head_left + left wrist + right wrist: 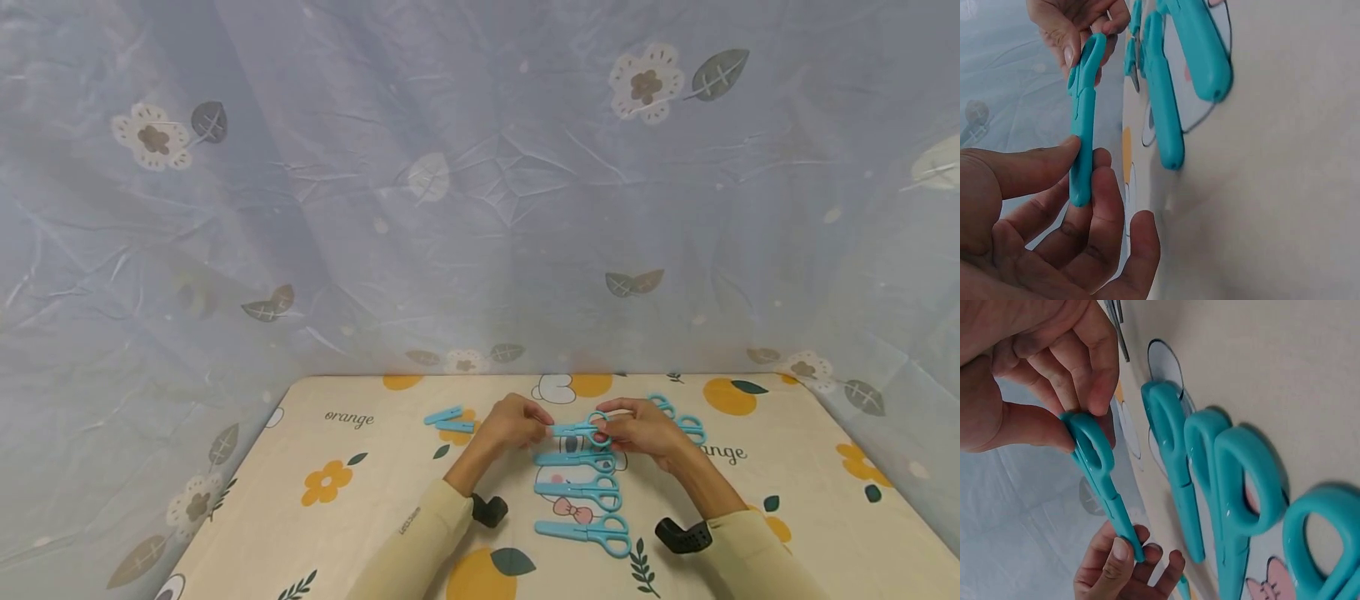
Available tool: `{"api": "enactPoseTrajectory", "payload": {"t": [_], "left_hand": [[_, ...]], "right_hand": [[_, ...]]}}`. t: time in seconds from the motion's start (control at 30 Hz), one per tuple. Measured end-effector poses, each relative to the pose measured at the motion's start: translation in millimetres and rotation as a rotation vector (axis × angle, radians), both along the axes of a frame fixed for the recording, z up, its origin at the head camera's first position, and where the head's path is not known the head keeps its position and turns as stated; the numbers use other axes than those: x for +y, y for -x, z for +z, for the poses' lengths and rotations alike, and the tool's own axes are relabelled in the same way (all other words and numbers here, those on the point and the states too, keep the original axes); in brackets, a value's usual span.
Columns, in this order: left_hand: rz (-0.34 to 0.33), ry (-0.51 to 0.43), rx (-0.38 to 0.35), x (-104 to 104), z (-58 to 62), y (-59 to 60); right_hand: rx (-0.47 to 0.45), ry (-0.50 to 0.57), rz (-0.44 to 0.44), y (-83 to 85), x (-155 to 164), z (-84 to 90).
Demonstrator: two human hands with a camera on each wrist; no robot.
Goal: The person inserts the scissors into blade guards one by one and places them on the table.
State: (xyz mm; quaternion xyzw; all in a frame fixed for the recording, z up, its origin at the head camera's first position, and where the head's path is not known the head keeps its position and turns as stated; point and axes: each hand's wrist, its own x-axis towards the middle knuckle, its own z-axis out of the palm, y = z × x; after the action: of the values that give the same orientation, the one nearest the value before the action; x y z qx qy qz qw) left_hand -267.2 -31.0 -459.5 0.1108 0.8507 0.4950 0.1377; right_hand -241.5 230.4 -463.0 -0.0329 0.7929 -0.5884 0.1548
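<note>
left hand [516, 422]: i pinch the tapered blue plastic sheath [1085, 115]
right hand [643, 427]: pinches looped blue plastic handles [1100, 475]
alignment: best kept straight

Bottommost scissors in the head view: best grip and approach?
Probably pinch the handle loops of those scissors, coming from above and the right. They lie flat, loops toward the right; the cap points left and might slide off if pulled.
</note>
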Motion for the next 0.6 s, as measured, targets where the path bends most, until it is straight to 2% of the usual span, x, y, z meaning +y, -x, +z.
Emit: {"api": "enactPoseTrajectory", "payload": {"t": [0.2,0.43,0.6], "left_hand": [[0.018,0.068,0.051,1,-4.3,4.8],[0.013,0.157,0.173,5,-13.6,14.6],[0.027,0.212,0.21,7,-13.0,15.6]], "right_hand": [[0.026,-0.07,-0.078,6.6,-2,-5.7],[0.062,-0.12,-0.143,10.9,-6,-11.6],[0.101,-0.171,-0.172,12.4,-8,-14.3]]}}
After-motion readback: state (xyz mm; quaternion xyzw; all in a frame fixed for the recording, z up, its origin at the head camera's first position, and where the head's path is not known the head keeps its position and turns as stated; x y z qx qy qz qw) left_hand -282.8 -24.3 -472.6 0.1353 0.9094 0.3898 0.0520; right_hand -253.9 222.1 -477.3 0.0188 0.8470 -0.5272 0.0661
